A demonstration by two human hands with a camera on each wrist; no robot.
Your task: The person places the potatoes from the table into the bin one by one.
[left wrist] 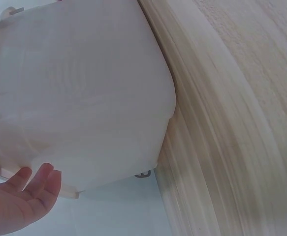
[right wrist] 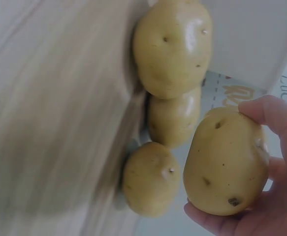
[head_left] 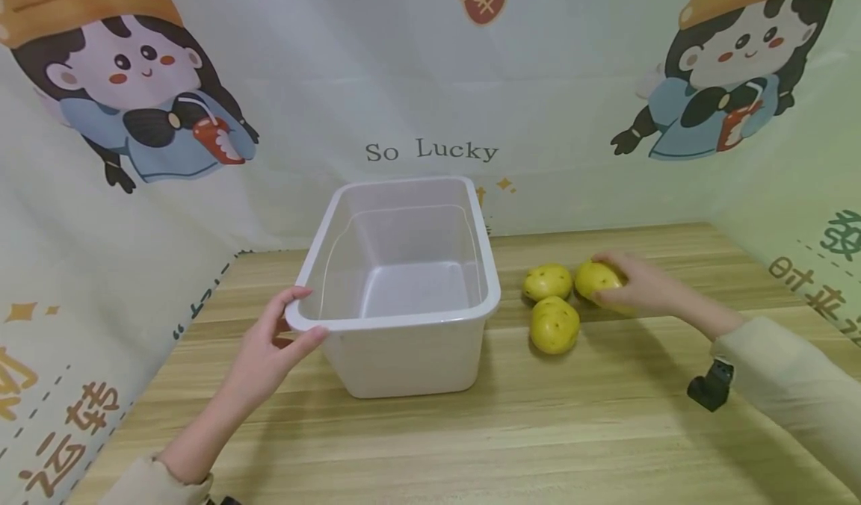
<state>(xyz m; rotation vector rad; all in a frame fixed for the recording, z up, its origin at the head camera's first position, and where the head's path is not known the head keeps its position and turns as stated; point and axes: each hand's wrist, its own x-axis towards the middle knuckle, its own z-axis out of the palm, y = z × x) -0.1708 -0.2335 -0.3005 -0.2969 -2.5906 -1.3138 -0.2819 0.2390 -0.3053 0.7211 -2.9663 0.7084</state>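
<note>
Left hand (head_left: pixel 267 349) pinches white rectangular plastic tub (head_left: pixel 406 359) near-left, half-curled right hand (head_left: pixel 637 285) holds yellow oval potato (right wrist: pixel 224 162), which could drop if grip slackens

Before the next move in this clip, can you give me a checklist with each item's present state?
1. Right hand grips a potato: ok.
2. Left hand holds the bin at its rim: ok.
3. Bin upright, mouth uncovered: ok.
4. Gripped potato over the bin: not ok, it is beside the loose potatoes.
5. Near part of bin floor bare: cannot tell, the front wall hides it.
</note>
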